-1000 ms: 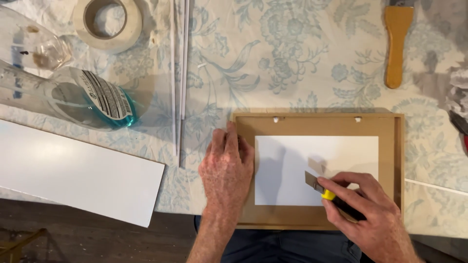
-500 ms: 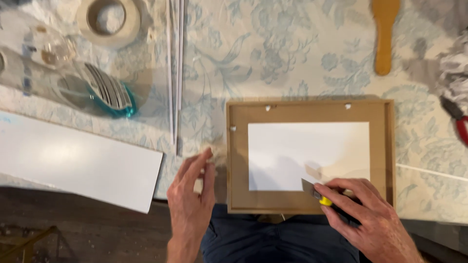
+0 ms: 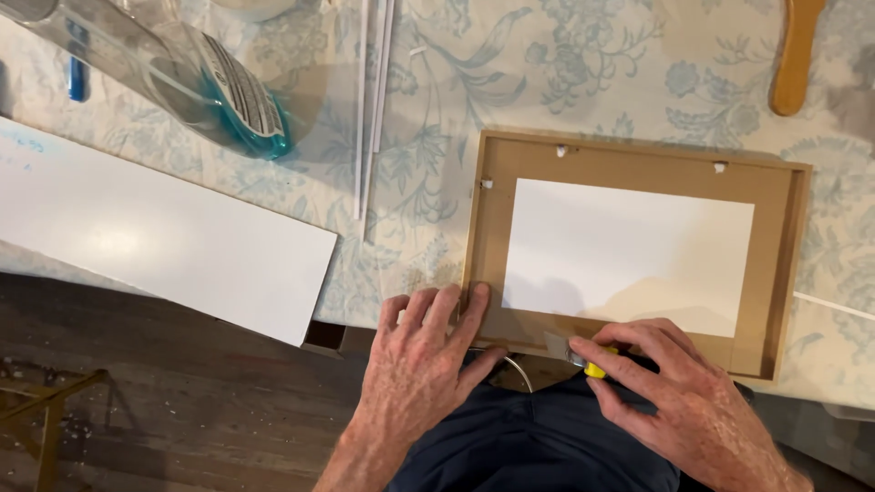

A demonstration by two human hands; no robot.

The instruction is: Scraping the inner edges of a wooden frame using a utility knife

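A brown picture frame [image 3: 775,264] lies face down on the patterned tablecloth, with a white sheet [image 3: 629,251] in its middle. My left hand [image 3: 424,351] rests flat at the frame's near left corner, fingers spread on the table edge and the frame's rim. My right hand [image 3: 670,392] grips a small utility knife with a yellow part [image 3: 592,367]. Its grey blade [image 3: 556,344] touches the frame's near edge, just below the white sheet.
A long white board [image 3: 155,232] overhangs the table edge at left. A clear bottle with blue liquid [image 3: 210,87] lies at the back left. Thin white strips [image 3: 369,100] run beside it. A wooden handle [image 3: 795,55] lies at the back right. Wooden floor shows below.
My left hand slid off the frame's back to its near left corner. My right hand with the knife moved down to the frame's near edge. The view shifted closer.
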